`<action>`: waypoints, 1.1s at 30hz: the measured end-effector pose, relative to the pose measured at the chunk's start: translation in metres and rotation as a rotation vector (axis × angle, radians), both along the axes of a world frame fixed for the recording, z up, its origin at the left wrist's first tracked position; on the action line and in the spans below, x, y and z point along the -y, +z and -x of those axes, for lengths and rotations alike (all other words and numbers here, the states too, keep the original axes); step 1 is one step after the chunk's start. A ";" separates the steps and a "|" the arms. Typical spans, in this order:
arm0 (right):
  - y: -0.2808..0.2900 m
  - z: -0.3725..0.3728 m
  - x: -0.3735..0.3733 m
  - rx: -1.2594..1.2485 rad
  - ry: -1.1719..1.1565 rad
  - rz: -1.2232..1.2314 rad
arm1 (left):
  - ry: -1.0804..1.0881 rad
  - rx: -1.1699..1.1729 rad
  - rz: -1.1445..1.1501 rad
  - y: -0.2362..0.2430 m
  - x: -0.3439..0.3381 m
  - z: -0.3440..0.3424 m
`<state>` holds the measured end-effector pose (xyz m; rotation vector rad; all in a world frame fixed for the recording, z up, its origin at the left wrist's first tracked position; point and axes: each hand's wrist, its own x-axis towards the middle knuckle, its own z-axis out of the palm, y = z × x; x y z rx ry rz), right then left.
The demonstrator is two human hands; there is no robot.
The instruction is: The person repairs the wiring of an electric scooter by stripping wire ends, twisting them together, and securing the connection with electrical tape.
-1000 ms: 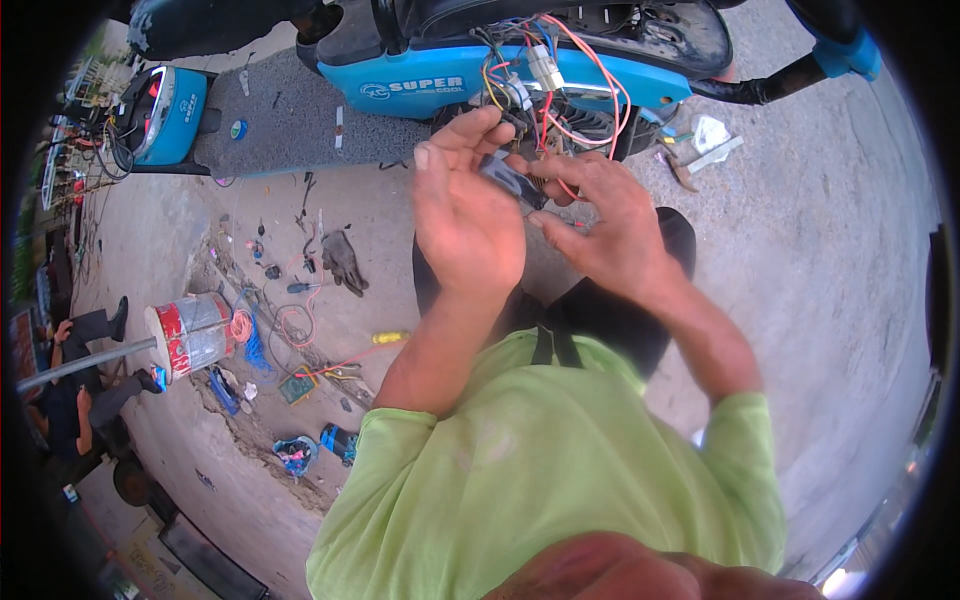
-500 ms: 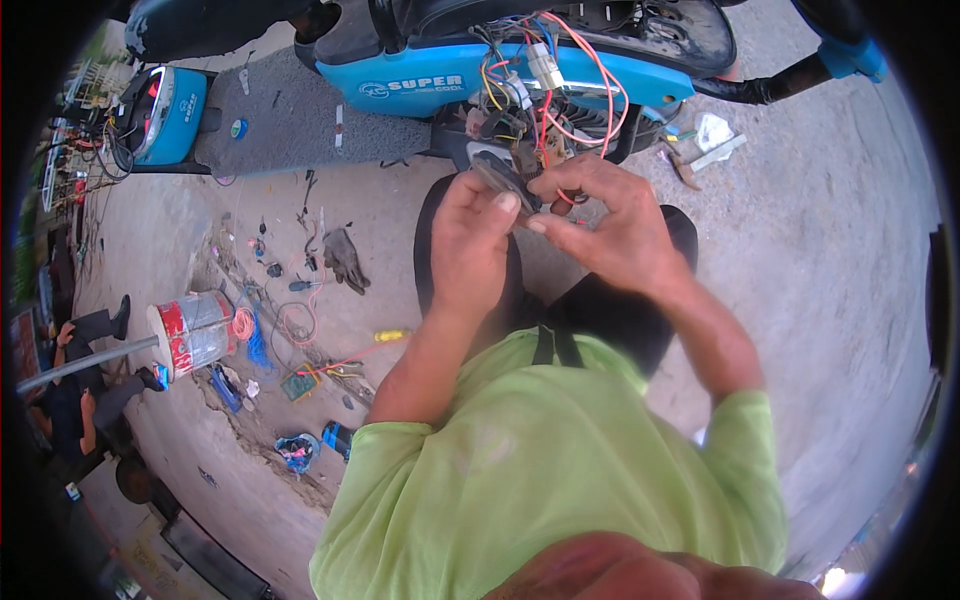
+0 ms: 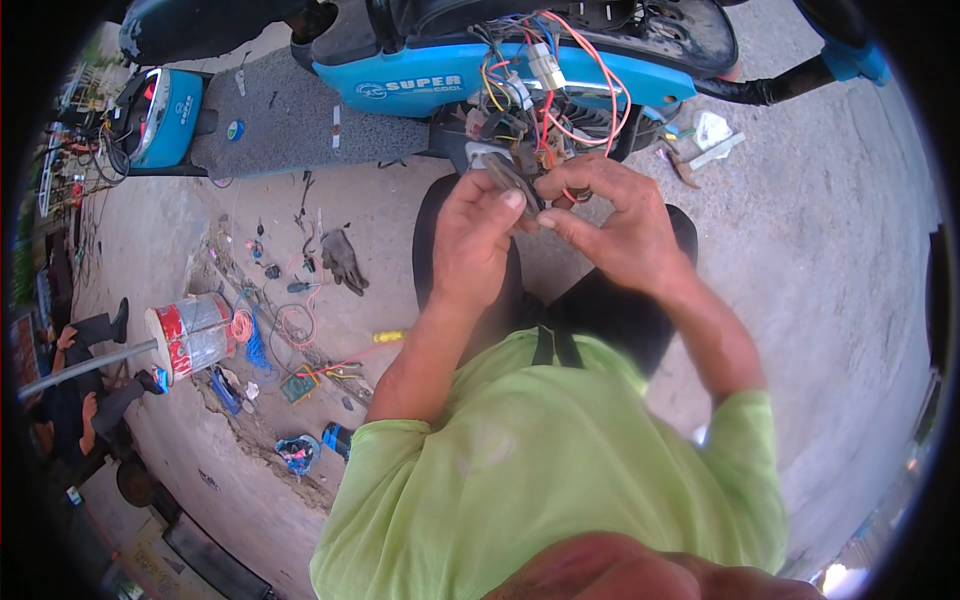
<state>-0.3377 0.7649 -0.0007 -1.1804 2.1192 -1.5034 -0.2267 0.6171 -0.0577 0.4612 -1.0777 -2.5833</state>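
Observation:
My left hand [image 3: 475, 228] is closed on a dark, flat, oblong piece [image 3: 517, 184], thumb on its near face, the piece tilted. Close against its right edge, my right hand [image 3: 620, 215] has thumb and fingers curled toward each other. A short loop of orange wire [image 3: 570, 197] shows beside the right fingers; what lies between their tips is too small to tell. Just beyond both hands, a bundle of loose wires [image 3: 540, 110] with a white connector [image 3: 545, 66] hangs from the opened side of a blue electric scooter [image 3: 400, 85].
A hammer [image 3: 684, 170] lies on the ground to the right. At left are a dark glove [image 3: 343, 262], a yellow-handled screwdriver [image 3: 389, 336], a multimeter [image 3: 299, 384], scattered wires and a red-and-white bucket [image 3: 190, 337] with a pole. Another person [image 3: 85, 375] sits at far left.
The dark piece has turned slightly in my left fingers. My right thumb and fingers have shifted a little to the right along its edge.

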 end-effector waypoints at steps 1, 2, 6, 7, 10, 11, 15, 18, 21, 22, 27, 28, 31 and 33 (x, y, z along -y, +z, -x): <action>0.000 0.001 0.000 0.000 0.001 0.000 | 0.001 0.000 0.000 -0.002 0.001 0.000; 0.000 0.003 -0.001 -0.011 0.009 0.000 | -0.036 -0.018 -0.027 -0.005 0.003 -0.001; -0.001 0.004 -0.001 -0.079 -0.004 0.013 | -0.093 -0.032 -0.082 -0.011 0.005 -0.001; -0.002 0.004 -0.001 -0.078 -0.004 0.012 | -0.093 -0.032 -0.083 -0.013 0.005 -0.001; -0.009 0.006 0.000 -0.168 -0.011 0.028 | -0.104 0.005 -0.094 -0.014 0.004 0.000; -0.014 0.007 0.000 -0.272 -0.008 0.047 | -0.088 0.044 -0.115 -0.010 0.002 0.001; -0.016 0.008 0.000 -0.409 0.000 0.040 | -0.083 0.072 -0.125 -0.010 0.001 0.002; -0.019 0.007 0.002 -0.397 -0.035 0.065 | -0.088 0.084 -0.096 -0.007 0.000 0.003; -0.017 0.005 0.002 -0.272 -0.048 0.041 | -0.153 0.039 -0.105 -0.011 0.002 0.002; -0.016 0.005 0.002 -0.272 -0.049 0.040 | -0.153 0.039 -0.106 -0.010 0.002 0.002; -0.015 0.014 0.003 -0.253 -0.079 0.080 | -0.174 0.127 -0.012 0.005 -0.004 0.002; -0.016 0.017 0.002 -0.253 -0.081 0.080 | -0.176 0.128 -0.012 0.003 -0.001 0.000; -0.018 0.021 -0.001 -0.290 -0.105 0.106 | -0.401 0.049 0.113 -0.005 0.012 -0.009; -0.017 0.022 -0.003 -0.312 -0.104 0.082 | -0.466 -0.008 0.111 -0.007 0.016 -0.010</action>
